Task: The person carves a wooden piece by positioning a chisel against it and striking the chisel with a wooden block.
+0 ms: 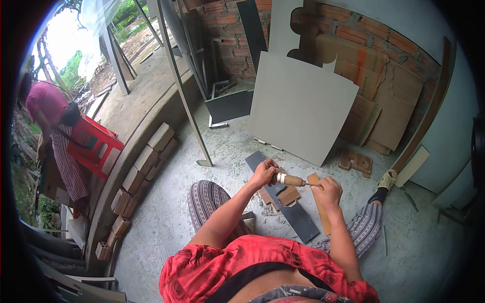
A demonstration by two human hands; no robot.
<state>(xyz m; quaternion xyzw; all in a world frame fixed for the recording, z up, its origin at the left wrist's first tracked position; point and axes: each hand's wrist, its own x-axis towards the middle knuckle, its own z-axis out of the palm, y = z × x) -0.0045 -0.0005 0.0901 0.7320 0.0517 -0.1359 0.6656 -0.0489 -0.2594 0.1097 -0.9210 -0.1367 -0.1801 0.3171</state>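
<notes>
My left hand (265, 172) is wrapped round the handle end of a wooden-handled tool (289, 180), which lies roughly level and points right. The fingers of my right hand (328, 193) are closed at the thin metal end of the same tool. Beneath my hands a long dark board (298, 220) lies slanted on the floor. Small brown wood pieces (289, 195) sit beside and on it. A narrow tan wood strip (320, 212) lies under and left of my right hand.
A large pale panel (303, 106) leans ahead, near cardboard (399, 101). Bricks (132, 181) line the ledge at left. A metal post (184, 96) rises ahead left. A person in pink (48, 103) bends beside a red plastic chair (96, 146).
</notes>
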